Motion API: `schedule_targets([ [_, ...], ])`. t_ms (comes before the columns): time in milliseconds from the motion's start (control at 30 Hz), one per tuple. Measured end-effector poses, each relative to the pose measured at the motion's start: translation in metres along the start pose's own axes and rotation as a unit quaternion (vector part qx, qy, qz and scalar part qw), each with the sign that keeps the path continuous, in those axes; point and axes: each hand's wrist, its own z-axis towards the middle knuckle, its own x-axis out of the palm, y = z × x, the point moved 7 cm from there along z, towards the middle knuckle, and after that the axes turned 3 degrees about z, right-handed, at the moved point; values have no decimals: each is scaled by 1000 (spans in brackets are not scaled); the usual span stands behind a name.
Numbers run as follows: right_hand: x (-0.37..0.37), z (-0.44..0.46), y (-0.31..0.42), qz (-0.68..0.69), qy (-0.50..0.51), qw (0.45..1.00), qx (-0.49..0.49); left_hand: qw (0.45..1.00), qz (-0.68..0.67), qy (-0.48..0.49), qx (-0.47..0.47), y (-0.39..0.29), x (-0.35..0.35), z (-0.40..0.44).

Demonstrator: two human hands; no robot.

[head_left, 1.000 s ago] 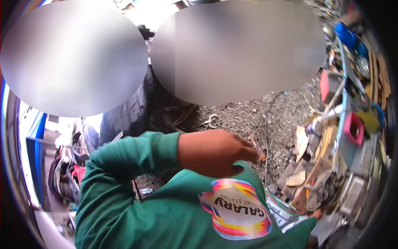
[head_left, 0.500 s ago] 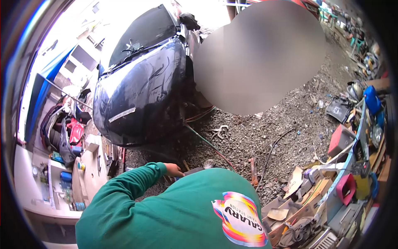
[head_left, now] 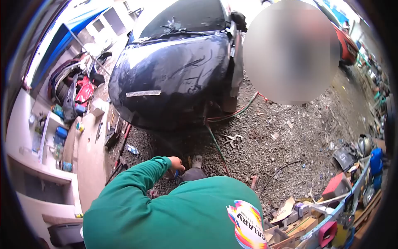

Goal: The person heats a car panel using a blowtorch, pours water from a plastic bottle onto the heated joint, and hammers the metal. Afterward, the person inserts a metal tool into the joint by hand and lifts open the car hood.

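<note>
My left hand (head_left: pixel 177 163), at the end of a green sleeve, is low in front of my torso with its fingers curled. Something small, blue and clear, shows at the fingers; its kind is hard to make out. My knee and grey shoe (head_left: pixel 197 161) are just right of the hand. My right hand is out of view. Ahead stands a dark car (head_left: pixel 178 74) with a strip of tape on its hood. A metal locking clamp (head_left: pixel 233 140) lies on the gravel beside a green and red hose (head_left: pixel 216 146).
A plastic bottle (head_left: pixel 132 149) lies on the gravel to the left. A white shelf unit (head_left: pixel 39 153) and a board (head_left: pixel 93 166) flank that side. Scrap and boxes, including a red box (head_left: pixel 336 185), are piled at right. A blurred patch covers the upper right.
My view has swung right and up, so the car sits squarer and the left-hand shelves show more. The left hand stays low by my knee, its fingers still curled.
</note>
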Motion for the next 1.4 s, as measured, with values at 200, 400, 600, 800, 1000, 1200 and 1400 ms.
schedule_targets([
  [200,15,-14,79,-86,19,996,5,941,-327,27,-80,142,-38,51],
  [400,-28,-60,128,-183,53,979,70,705,-690,-116,-113,325,-96,130],
  [600,-10,-74,200,112,97,980,136,620,-754,-106,-191,386,-139,162],
  [800,156,-72,444,-43,178,969,-164,830,-544,-60,-109,343,-159,173],
  [1000,395,-70,607,-137,310,899,-277,894,-436,-92,-46,366,-122,98],
  [1200,598,-46,648,-161,414,873,-199,884,-319,-120,-319,477,-54,-88],
  [1400,643,-26,622,-111,449,870,-168,830,-323,22,-454,424,-73,-162],
])
